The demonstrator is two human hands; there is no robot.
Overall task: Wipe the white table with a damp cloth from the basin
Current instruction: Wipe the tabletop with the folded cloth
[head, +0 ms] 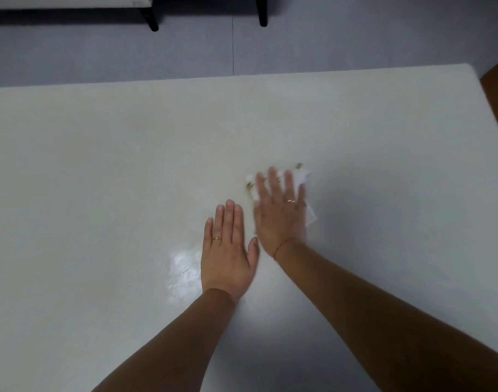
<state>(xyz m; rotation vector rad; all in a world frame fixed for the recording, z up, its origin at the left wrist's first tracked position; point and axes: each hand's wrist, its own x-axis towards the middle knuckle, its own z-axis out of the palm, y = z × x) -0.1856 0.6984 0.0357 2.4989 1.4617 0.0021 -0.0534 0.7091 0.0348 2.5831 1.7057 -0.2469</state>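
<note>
a white cloth (300, 179) with small brownish marks is pressed flat against the white table (100, 165) by the right hand (280, 213), whose fingers are straight and slightly spread; the cloth is seen past the fingertips and at the hand's outer edge. the hand is blurred. just beside its thumb side, the left hand (228, 250) is laid flat on the table, fingers straight and together. a wet sheen (182, 267) is seen left of the left hand.
</note>
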